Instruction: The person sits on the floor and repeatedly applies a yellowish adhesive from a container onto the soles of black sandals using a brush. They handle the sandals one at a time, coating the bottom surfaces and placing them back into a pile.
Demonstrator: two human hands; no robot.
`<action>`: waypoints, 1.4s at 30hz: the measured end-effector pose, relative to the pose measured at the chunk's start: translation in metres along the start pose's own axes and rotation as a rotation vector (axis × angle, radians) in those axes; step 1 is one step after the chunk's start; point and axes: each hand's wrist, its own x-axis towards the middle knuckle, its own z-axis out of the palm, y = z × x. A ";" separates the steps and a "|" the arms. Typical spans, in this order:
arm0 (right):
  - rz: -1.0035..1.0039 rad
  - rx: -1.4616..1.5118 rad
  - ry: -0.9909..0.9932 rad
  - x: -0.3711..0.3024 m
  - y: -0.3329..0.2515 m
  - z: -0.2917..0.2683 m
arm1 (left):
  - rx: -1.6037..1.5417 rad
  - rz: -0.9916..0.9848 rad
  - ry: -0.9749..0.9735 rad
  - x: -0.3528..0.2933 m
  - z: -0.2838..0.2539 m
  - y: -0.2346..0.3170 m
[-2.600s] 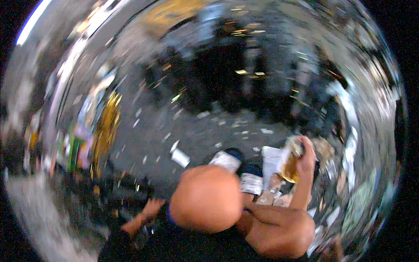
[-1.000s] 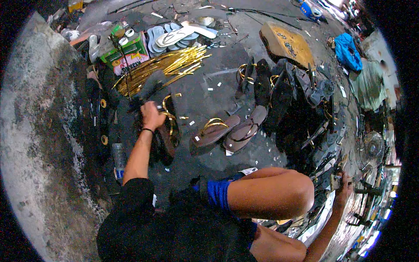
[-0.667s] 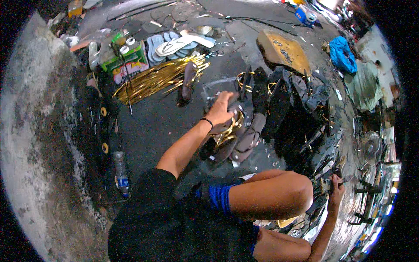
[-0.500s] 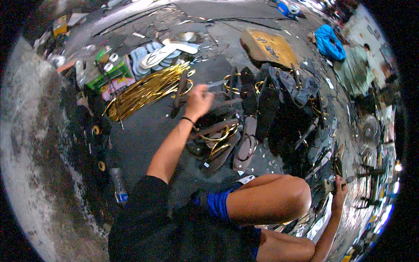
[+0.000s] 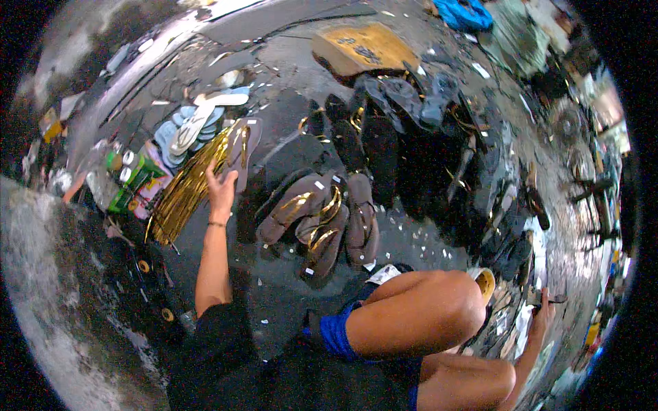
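Note:
My left hand [image 5: 221, 188] reaches forward with thumb and fingers apart. It is beside a bundle of shiny gold strips [image 5: 184, 202] and the near end of a grey-brown flip-flop [image 5: 241, 149] with a gold strap. Whether the fingertips touch either one is hard to see. Several brown flip-flops [image 5: 291, 205] with gold straps lie in a cluster in front of me, one single flip-flop [image 5: 361, 219] at their right. Far to the right, my right hand [image 5: 543, 312] is closed on a dark-handled brush [image 5: 550, 299], small and blurred.
Pale blue and white soles [image 5: 199, 127] are piled past the gold bundle, near a green box [image 5: 133, 188]. A tan block [image 5: 367, 49] sits at the back. Dark footwear [image 5: 384, 147] lies right of centre. A cup [image 5: 485, 284] stands beside my knee.
The view has turned, shifting the scene. My left hand has moved left from above the cluster to the gold bundle, its fingers now spread. The right hand still holds the brush, lower in view.

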 end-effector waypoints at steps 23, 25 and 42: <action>-0.179 -0.712 0.041 -0.115 0.113 0.102 | 0.718 0.680 -1.235 -0.275 0.231 -0.044; -0.025 -0.856 -0.139 -0.140 0.111 0.087 | 0.621 0.708 -1.246 -0.285 0.245 -0.040; 0.369 0.916 -0.131 -0.085 0.003 0.127 | 0.680 0.676 -1.969 -0.328 0.410 -0.019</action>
